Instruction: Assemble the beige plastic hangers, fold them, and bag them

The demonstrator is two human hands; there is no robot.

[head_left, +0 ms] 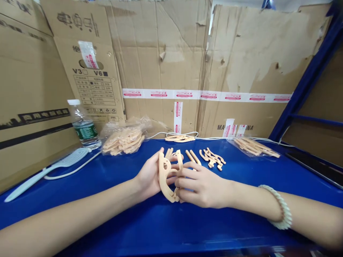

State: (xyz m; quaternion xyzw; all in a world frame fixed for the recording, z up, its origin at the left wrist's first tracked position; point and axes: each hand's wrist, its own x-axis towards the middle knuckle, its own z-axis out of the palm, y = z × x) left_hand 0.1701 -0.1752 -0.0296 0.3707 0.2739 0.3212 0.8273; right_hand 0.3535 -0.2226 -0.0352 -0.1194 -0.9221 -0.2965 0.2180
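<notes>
A beige plastic folding hanger (pixel 162 175) with curved arms is held upright over the blue table. My left hand (pixel 147 176) grips it from the left, the thumb along its edge and the fingers passing behind. On the other side, my right hand (pixel 202 186) is closed on its right part, fingertips near the lower joint. The fingers hide part of the hanger. Just beyond lie straight beige strips (pixel 197 157) and several hook-shaped beige pieces (pixel 212 159).
Bagged beige parts (pixel 124 141) lie at the back left, beside a water bottle (pixel 85 128) and a pale hairbrush (pixel 64 160). More beige strips (pixel 180 137) and a bag of strips (pixel 255 147) lie further back. A dark phone-like slab (pixel 316 167) is far right. Cardboard (pixel 160 64) walls the back.
</notes>
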